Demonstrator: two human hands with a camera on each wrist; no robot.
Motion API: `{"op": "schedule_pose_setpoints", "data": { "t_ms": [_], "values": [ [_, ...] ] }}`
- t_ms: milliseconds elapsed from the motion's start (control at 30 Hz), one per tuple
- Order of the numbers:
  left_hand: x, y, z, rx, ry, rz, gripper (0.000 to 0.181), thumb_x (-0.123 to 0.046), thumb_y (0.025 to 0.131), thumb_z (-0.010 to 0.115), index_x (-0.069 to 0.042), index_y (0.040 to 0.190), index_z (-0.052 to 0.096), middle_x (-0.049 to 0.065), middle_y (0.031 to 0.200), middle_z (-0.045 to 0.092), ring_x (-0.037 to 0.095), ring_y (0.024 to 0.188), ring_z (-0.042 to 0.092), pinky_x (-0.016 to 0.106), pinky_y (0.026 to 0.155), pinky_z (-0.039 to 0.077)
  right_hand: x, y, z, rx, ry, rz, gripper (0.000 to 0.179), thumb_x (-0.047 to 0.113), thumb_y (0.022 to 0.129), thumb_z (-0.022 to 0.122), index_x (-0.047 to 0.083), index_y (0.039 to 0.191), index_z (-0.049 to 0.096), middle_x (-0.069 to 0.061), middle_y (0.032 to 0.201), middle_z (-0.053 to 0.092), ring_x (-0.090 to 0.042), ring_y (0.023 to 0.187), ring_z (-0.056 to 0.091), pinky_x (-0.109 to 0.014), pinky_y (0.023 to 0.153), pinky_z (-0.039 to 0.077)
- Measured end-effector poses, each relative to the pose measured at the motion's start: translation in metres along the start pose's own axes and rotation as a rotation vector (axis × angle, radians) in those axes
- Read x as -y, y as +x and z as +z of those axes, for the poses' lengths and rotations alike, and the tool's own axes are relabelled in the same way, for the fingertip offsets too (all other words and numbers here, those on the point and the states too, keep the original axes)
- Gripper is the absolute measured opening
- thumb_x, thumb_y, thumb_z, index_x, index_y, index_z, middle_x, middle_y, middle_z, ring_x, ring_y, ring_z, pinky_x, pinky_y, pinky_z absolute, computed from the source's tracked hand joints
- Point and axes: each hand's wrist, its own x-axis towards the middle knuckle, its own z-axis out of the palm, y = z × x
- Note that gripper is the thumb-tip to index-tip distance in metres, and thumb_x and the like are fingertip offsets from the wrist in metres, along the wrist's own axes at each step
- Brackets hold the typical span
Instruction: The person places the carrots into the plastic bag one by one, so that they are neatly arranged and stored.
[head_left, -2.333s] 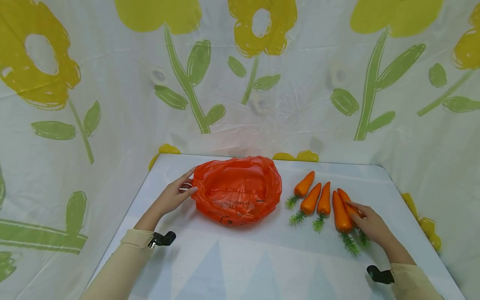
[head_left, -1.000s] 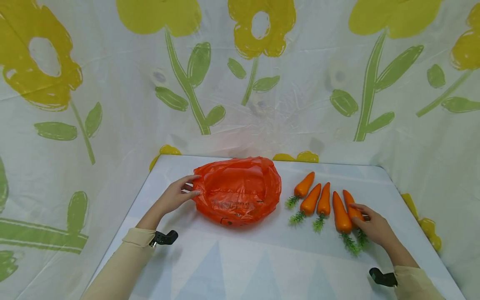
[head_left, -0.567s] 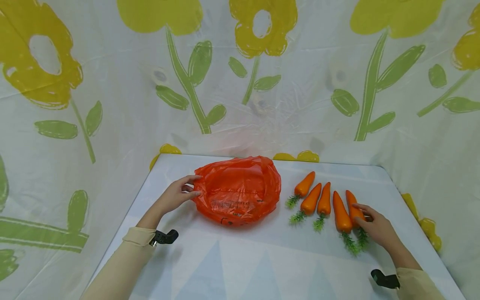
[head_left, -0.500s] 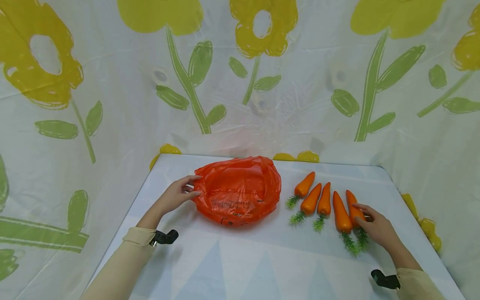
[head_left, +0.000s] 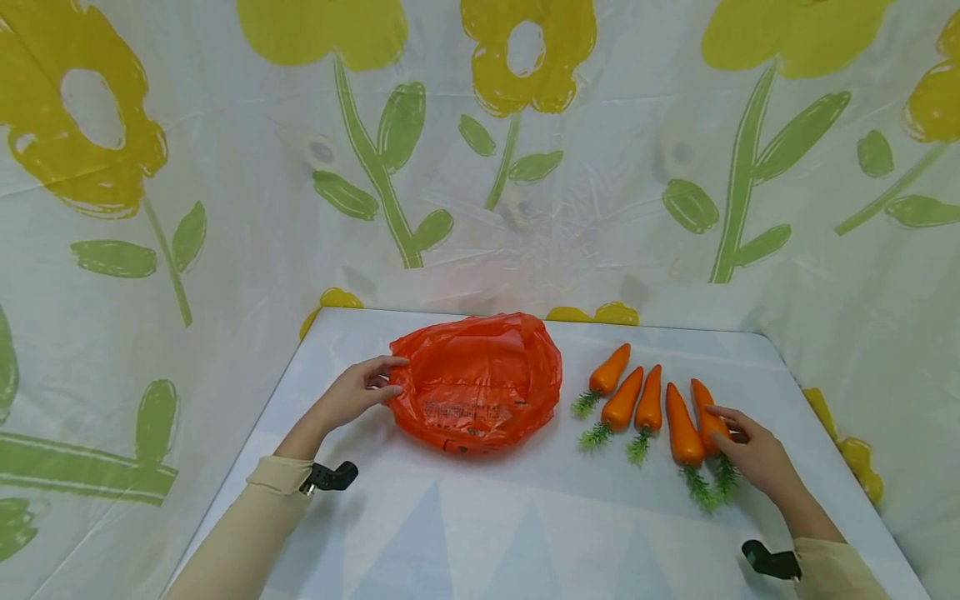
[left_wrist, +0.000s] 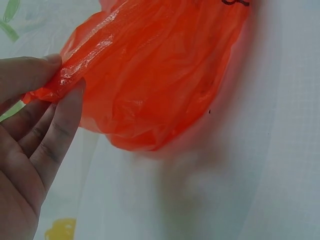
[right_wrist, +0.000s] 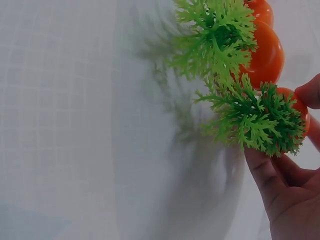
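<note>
Pinching the nearest edge of the bag [head_left: 480, 379] between thumb and fingers, the left hand [head_left: 351, 398] keeps a narrow grip on thin red plastic, as the left wrist view confirms. The bag sits on the worktop [head_left: 570, 525] directly right of that hand, mouth spread wide, dark print visible on it. The right hand [head_left: 756, 454] holds the outermost carrot [head_left: 709, 421], thumb on one flank and fingers on the other; whether that carrot is clear of the surface cannot be determined. Four more carrots [head_left: 681, 429] lie side by side to the left of the right hand, between it and the bag, tips pointing away, green tops nearer. The closest of the four is just beside the held one, their greens meeting. A beige sleeve [head_left: 243, 533] and a black device [head_left: 330, 476] show at each wrist. Beyond both hands hangs a pale flower-printed sheet [head_left: 600, 233].
</note>
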Motion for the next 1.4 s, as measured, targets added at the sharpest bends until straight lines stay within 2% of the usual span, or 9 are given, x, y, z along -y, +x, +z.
{"op": "schedule_pose_setpoints", "data": {
  "t_ms": [100, 300, 500, 700, 1133, 1400],
  "values": [
    [0.000, 0.000, 0.001, 0.006, -0.003, -0.007, 0.048, -0.020, 0.097, 0.070, -0.009, 0.142, 0.058, 0.015, 0.130, 0.063, 0.025, 0.100, 0.066, 0.033, 0.083, 0.060, -0.002, 0.000, 0.000, -0.006, 0.018, -0.009, 0.064, 0.045, 0.105, 0.051, 0.004, 0.153, 0.040, -0.039, 0.147, 0.037, -0.048, 0.118, 0.050, -0.050, 0.089, 0.057],
    [0.000, 0.000, 0.004, 0.016, -0.020, -0.028, 0.048, -0.019, 0.098, 0.070, -0.011, 0.144, 0.056, 0.017, 0.142, 0.056, 0.028, 0.105, 0.069, 0.036, 0.086, 0.060, -0.003, -0.002, -0.001, 0.007, 0.077, -0.015, 0.066, 0.048, 0.106, 0.048, 0.005, 0.155, 0.036, -0.038, 0.149, 0.036, -0.051, 0.124, 0.047, -0.061, 0.099, 0.050],
    [-0.002, 0.000, 0.006, 0.014, -0.043, -0.045, 0.046, -0.018, 0.098, 0.069, -0.012, 0.142, 0.057, 0.018, 0.137, 0.057, 0.029, 0.103, 0.069, 0.038, 0.085, 0.061, -0.002, -0.004, -0.002, 0.019, 0.111, -0.016, 0.067, 0.047, 0.107, 0.047, 0.004, 0.156, 0.034, -0.037, 0.151, 0.033, -0.052, 0.127, 0.043, -0.065, 0.102, 0.046],
    [-0.004, 0.000, 0.007, 0.017, -0.065, -0.048, 0.046, -0.017, 0.098, 0.069, -0.012, 0.142, 0.057, 0.019, 0.132, 0.059, 0.028, 0.100, 0.070, 0.038, 0.085, 0.061, 0.002, -0.006, -0.005, 0.009, 0.108, -0.046, 0.063, 0.043, 0.108, 0.047, 0.002, 0.155, 0.035, -0.038, 0.148, 0.038, -0.049, 0.124, 0.047, -0.063, 0.100, 0.048],
    [-0.004, 0.001, 0.009, 0.030, -0.083, -0.017, 0.048, -0.014, 0.098, 0.068, -0.006, 0.143, 0.055, 0.019, 0.137, 0.057, 0.028, 0.100, 0.070, 0.041, 0.084, 0.061, 0.009, -0.011, -0.004, 0.006, 0.135, -0.088, 0.062, 0.043, 0.108, 0.046, 0.003, 0.155, 0.036, -0.038, 0.148, 0.039, -0.051, 0.126, 0.047, -0.065, 0.101, 0.046],
    [-0.002, 0.001, 0.009, 0.028, -0.078, -0.036, 0.046, -0.014, 0.098, 0.068, -0.009, 0.143, 0.056, 0.018, 0.134, 0.058, 0.025, 0.097, 0.071, 0.037, 0.083, 0.061, 0.010, -0.014, -0.009, -0.002, 0.113, -0.098, 0.061, 0.042, 0.108, 0.046, 0.003, 0.154, 0.037, -0.037, 0.148, 0.040, -0.052, 0.125, 0.046, -0.066, 0.099, 0.047]
  ]
}}
